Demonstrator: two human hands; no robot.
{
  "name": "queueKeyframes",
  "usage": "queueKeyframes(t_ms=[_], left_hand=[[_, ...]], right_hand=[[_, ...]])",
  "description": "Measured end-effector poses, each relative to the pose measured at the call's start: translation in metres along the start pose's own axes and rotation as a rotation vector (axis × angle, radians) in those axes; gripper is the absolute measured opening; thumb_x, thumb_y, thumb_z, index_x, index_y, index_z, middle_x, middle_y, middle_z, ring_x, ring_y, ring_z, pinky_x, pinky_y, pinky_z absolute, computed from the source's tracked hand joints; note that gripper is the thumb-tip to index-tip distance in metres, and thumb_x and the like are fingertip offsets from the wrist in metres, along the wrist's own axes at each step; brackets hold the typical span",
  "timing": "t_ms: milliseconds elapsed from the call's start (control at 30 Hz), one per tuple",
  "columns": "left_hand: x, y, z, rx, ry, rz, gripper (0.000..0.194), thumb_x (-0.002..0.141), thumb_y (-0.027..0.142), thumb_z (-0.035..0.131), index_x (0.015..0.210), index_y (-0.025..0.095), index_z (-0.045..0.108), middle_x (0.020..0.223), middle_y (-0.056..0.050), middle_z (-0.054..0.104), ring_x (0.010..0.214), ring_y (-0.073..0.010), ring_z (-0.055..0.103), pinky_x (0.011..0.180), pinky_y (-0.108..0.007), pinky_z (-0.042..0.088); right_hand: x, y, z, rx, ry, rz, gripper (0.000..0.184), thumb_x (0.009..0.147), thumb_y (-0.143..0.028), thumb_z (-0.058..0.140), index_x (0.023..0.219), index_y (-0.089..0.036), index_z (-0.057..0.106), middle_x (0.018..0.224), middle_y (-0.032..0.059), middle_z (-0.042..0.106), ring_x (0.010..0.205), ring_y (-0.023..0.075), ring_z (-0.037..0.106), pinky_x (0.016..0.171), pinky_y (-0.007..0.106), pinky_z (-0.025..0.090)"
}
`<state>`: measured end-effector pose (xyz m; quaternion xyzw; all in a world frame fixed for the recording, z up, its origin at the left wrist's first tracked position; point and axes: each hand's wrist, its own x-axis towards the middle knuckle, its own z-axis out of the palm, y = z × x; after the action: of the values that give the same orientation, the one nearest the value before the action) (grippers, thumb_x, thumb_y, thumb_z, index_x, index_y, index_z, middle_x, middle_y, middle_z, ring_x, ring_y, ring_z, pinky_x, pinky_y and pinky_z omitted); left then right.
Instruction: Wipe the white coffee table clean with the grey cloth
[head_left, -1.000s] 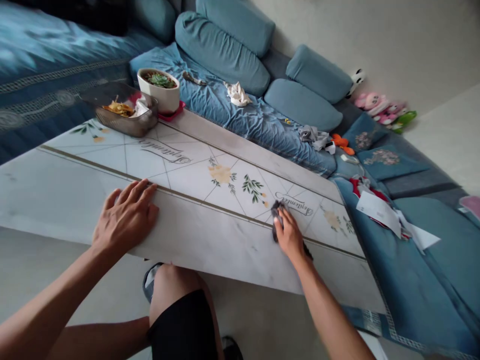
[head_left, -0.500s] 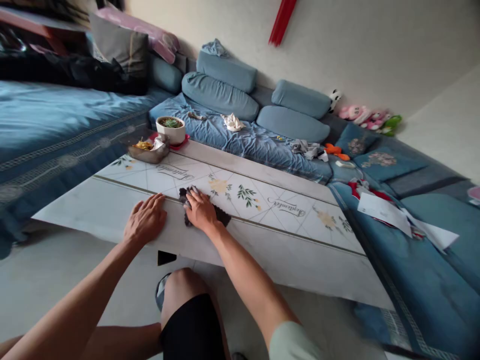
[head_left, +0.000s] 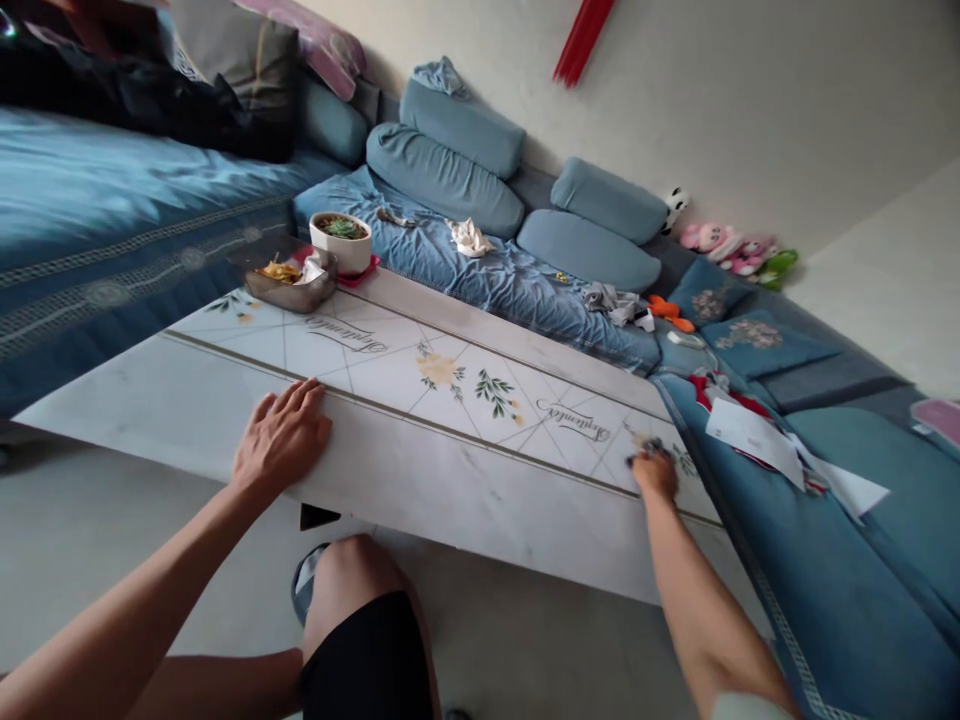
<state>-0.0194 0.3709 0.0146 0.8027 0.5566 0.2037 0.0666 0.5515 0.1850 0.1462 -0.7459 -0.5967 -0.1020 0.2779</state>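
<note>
The left hand [head_left: 283, 432] lies flat and outspread on a white marble-patterned table [head_left: 442, 480]; well rightward, the right hand [head_left: 655, 472] clutches a dark fabric cloth [head_left: 631, 461], best pressed evenly.

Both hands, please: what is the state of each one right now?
Left hand: open, palm down on the table.
Right hand: holding a dark cloth, mostly hidden, against the table.

A white pot [head_left: 341, 252] with a green succulent [head_left: 343, 229] stands on a red saucer [head_left: 367, 270] beside a smoky see-through container [head_left: 289, 295]. A crumpled white bundle [head_left: 470, 239], grey fabric [head_left: 609, 300], an orange item [head_left: 670, 313] and white sheets [head_left: 754, 440] lie along the blue sofa [head_left: 847, 560]; pink plush toys [head_left: 706, 238] rest atop its back.
</note>
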Motion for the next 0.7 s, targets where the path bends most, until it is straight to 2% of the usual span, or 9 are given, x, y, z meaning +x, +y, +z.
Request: queueKeyframes(t_ms=[100, 200, 267, 333, 400, 433, 500, 633, 700], left_hand=[[0.0, -0.002, 0.0, 0.019, 0.012, 0.0, 0.065, 0.11, 0.033, 0.042, 0.171, 0.017, 0.059, 0.181, -0.019, 0.055, 0.175, -0.0358, 0.044, 0.149, -0.06, 0.027], [0.0, -0.006, 0.002, 0.038, 0.019, 0.008, 0.064, 0.11, 0.033, 0.045, 0.171, 0.018, 0.059, 0.18, -0.019, 0.057, 0.174, -0.0354, 0.046, 0.149, -0.06, 0.028], [0.001, -0.009, 0.005, 0.064, 0.011, 0.001, 0.064, 0.111, 0.033, 0.041, 0.17, 0.015, 0.059, 0.18, -0.02, 0.057, 0.173, -0.0351, 0.047, 0.148, -0.061, 0.031], [0.002, -0.014, 0.007, 0.1, -0.004, -0.003, 0.064, 0.113, 0.035, 0.035, 0.168, 0.013, 0.059, 0.181, -0.02, 0.056, 0.172, -0.0347, 0.048, 0.146, -0.062, 0.034], [0.002, -0.018, 0.008, 0.128, -0.014, 0.005, 0.065, 0.114, 0.037, 0.032, 0.168, 0.013, 0.059, 0.182, -0.018, 0.055, 0.172, -0.0338, 0.049, 0.146, -0.062, 0.036], [0.002, -0.021, 0.008, 0.135, -0.017, 0.012, 0.064, 0.115, 0.038, 0.032, 0.168, 0.014, 0.059, 0.182, -0.017, 0.055, 0.172, -0.0331, 0.05, 0.146, -0.061, 0.036], [0.001, -0.026, 0.008, 0.14, -0.013, 0.017, 0.063, 0.114, 0.039, 0.035, 0.168, 0.016, 0.059, 0.182, -0.015, 0.056, 0.171, -0.0324, 0.051, 0.146, -0.06, 0.036], [-0.001, -0.035, 0.012, 0.123, 0.018, 0.032, 0.065, 0.115, 0.043, 0.035, 0.174, 0.023, 0.054, 0.183, -0.01, 0.056, 0.171, -0.0317, 0.052, 0.147, -0.063, 0.037], [-0.003, -0.037, 0.016, 0.1, 0.06, 0.049, 0.068, 0.117, 0.047, 0.034, 0.184, 0.036, 0.039, 0.186, 0.0, 0.051, 0.171, -0.0296, 0.052, 0.146, -0.065, 0.037]], right_hand=[[0.045, -0.072, 0.079, -0.001, -0.076, 0.047, 0.058, 0.121, -0.071, 0.053, 0.142, -0.024, 0.081, 0.148, 0.0179, 0.078, 0.131, 0.0256, 0.077, 0.128, 0.052, 0.056], [0.071, -0.194, 0.176, 0.055, -0.242, -0.07, 0.045, 0.126, -0.041, 0.055, 0.14, -0.004, 0.076, 0.14, 0.0171, 0.081, 0.121, 0.0184, 0.076, 0.12, 0.039, 0.058], [0.072, -0.285, 0.233, 0.117, -0.333, -0.211, 0.028, 0.119, -0.026, 0.067, 0.136, -0.006, 0.079, 0.144, 0.0131, 0.082, 0.13, 0.017, 0.073, 0.123, 0.03, 0.054], [0.069, -0.358, 0.272, 0.177, -0.384, -0.331, 0.033, 0.113, -0.03, 0.08, 0.141, -0.013, 0.08, 0.154, 0.0098, 0.079, 0.143, 0.0205, 0.07, 0.13, 0.03, 0.05], [0.073, -0.388, 0.289, 0.232, -0.435, -0.434, 0.04, 0.113, -0.035, 0.081, 0.148, -0.016, 0.079, 0.165, 0.0094, 0.072, 0.154, 0.0241, 0.064, 0.136, 0.034, 0.046], [0.08, -0.383, 0.289, 0.248, -0.459, -0.452, 0.04, 0.114, -0.036, 0.078, 0.15, -0.017, 0.078, 0.167, 0.009, 0.07, 0.157, 0.0243, 0.062, 0.138, 0.034, 0.044], [0.102, -0.332, 0.274, 0.238, -0.481, -0.384, 0.036, 0.116, -0.033, 0.075, 0.15, -0.02, 0.079, 0.167, 0.0072, 0.071, 0.158, 0.0212, 0.06, 0.137, 0.031, 0.042], [0.139, -0.126, 0.2, 0.074, -0.385, 0.026, 0.042, 0.122, -0.02, 0.055, 0.158, -0.008, 0.073, 0.165, 0.0177, 0.07, 0.152, 0.0177, 0.062, 0.131, 0.026, 0.039], [0.136, -0.018, 0.152, -0.047, -0.31, 0.261, 0.049, 0.124, -0.017, 0.041, 0.162, 0.001, 0.067, 0.163, 0.0262, 0.067, 0.149, 0.0183, 0.063, 0.126, 0.028, 0.041]])
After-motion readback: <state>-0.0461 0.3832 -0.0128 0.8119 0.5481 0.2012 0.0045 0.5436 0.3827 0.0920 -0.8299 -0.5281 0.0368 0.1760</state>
